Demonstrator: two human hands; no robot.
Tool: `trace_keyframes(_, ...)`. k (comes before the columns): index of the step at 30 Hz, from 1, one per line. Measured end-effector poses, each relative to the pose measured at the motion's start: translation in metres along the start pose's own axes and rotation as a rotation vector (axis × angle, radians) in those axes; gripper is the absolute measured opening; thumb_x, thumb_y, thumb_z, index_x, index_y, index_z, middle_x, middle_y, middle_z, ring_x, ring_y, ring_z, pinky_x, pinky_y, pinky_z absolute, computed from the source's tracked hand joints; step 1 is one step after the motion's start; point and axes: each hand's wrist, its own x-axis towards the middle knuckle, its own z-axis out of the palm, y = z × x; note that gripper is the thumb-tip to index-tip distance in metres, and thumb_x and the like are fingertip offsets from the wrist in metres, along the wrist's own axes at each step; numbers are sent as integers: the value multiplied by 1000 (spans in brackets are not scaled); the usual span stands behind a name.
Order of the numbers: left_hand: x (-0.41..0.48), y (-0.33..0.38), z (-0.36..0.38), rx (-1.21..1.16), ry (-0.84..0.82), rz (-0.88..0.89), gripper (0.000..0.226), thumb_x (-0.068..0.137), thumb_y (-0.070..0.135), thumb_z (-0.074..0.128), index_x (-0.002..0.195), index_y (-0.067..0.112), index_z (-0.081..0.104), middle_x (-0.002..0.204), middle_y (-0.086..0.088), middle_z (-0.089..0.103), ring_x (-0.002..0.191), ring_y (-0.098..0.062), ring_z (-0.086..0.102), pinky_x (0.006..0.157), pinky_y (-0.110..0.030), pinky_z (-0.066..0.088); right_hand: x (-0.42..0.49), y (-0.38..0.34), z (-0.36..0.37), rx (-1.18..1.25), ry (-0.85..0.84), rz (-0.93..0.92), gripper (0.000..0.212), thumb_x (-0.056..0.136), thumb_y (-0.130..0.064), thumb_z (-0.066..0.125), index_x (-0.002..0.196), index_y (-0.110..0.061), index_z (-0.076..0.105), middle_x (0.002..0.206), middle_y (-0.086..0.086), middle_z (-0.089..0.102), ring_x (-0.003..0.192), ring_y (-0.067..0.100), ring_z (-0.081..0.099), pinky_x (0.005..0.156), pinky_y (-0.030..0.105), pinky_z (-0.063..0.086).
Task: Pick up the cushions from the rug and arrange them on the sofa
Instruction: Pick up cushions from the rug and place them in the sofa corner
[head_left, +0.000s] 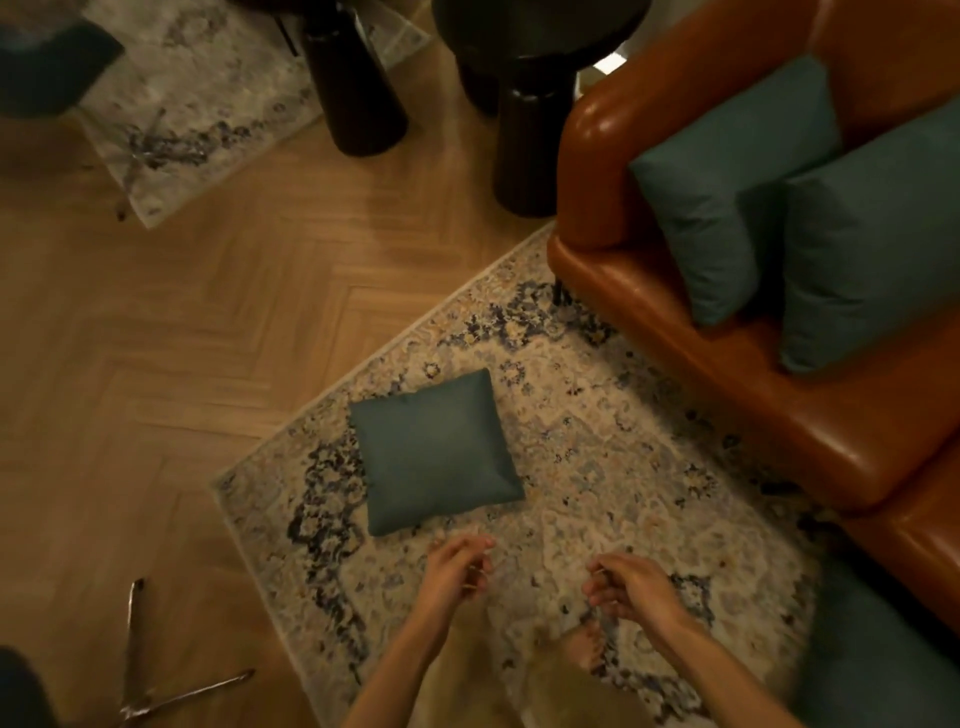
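One teal cushion (434, 451) lies on the rug (597, 467); two more (727, 182) (878, 244) stand on the sofa (883, 431). The left hand (460, 566) and right hand (631, 584) hover empty, fingers loosely curled. No writing shows.

1. The teal cushion (883, 654) at 5 o'clock is blurred and cut off by the edge.
2. The sofa (779, 415) runs past the 3 o'clock edge.
3. A foot (587, 649) under the right hand (634, 584) is smeared.
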Motion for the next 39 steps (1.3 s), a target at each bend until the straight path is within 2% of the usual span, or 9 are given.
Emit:
trace_keyframes(6, 93, -40, -71, 84, 21, -120, 17, 93, 8, 53, 83, 6, 68, 59, -5, 59, 39, -9, 50, 37, -17, 35, 83, -3, 51, -43, 52, 45, 23, 97, -12, 51, 88, 4, 65, 63, 16, 67, 45, 19, 60, 51, 26, 45)
trace_keyframes(13, 262, -70, -186, 233, 61, -231, 18, 93, 14, 52, 87, 9, 68, 66, -7, 63, 46, -13, 55, 47, -22, 40, 241, -31, 123, -310, 125, -36, 28, 93, -6, 52, 69, -3, 66, 69, 20, 64, 54, 22, 55, 52, 29, 42)
trace_keyframes(22, 439, -87, -267, 214, 149, -195, 14, 97, 16, 45, 103, 11, 56, 78, -5, 61, 55, -14, 55, 52, -23, 39, 406, -51, 195, -581, 43, -35, 17, 96, -12, 48, 91, -8, 63, 74, 10, 66, 62, 21, 60, 64, 29, 47)
trace_keyframes(26, 502, -113, -286, 196, 289, -167, 15, 96, 20, 47, 107, 13, 53, 97, -9, 61, 72, -19, 57, 58, -28, 44, 469, -44, 214, -528, 100, -1, 14, 93, -16, 51, 81, -13, 59, 85, 12, 59, 67, 18, 55, 63, 29, 45)
trace_keyframes(28, 516, -128, -292, 217, 377, -165, 24, 93, 26, 53, 112, 13, 51, 108, -9, 60, 89, -24, 58, 74, -38, 53, 488, -41, 216, -472, 152, 10, 11, 92, -21, 55, 86, -13, 59, 96, 12, 56, 75, 20, 54, 65, 31, 46)
trace_keyframes(32, 537, -158, -296, 175, 378, -223, 70, 87, 42, 64, 143, 13, 34, 141, -8, 47, 127, -32, 48, 107, -49, 40, 522, -16, 225, -410, 144, 37, 40, 93, -35, 57, 126, -14, 54, 115, -2, 51, 99, 16, 49, 80, 32, 39)
trace_keyframes(34, 542, -166, -286, 32, 296, -249, 69, 90, 40, 61, 146, 13, 31, 148, -5, 40, 130, -26, 44, 105, -41, 38, 533, 4, 228, -361, 86, 72, 57, 87, -44, 63, 134, -14, 51, 125, -4, 55, 101, 15, 56, 86, 32, 41)
trace_keyframes(36, 540, -172, -278, -96, 235, -271, 56, 92, 37, 58, 140, 14, 41, 144, -3, 46, 119, -20, 49, 96, -37, 39, 539, 21, 228, -366, 98, 41, 73, 77, -46, 74, 138, -16, 48, 132, 0, 58, 108, 21, 60, 90, 34, 47)
trace_keyframes(39, 527, -172, -276, -150, 237, -241, 51, 92, 39, 57, 136, 16, 47, 132, -1, 56, 107, -17, 54, 89, -35, 41, 530, 27, 224, -399, 155, -41, 73, 71, -34, 82, 135, -14, 52, 123, 0, 62, 101, 18, 60, 78, 24, 49)
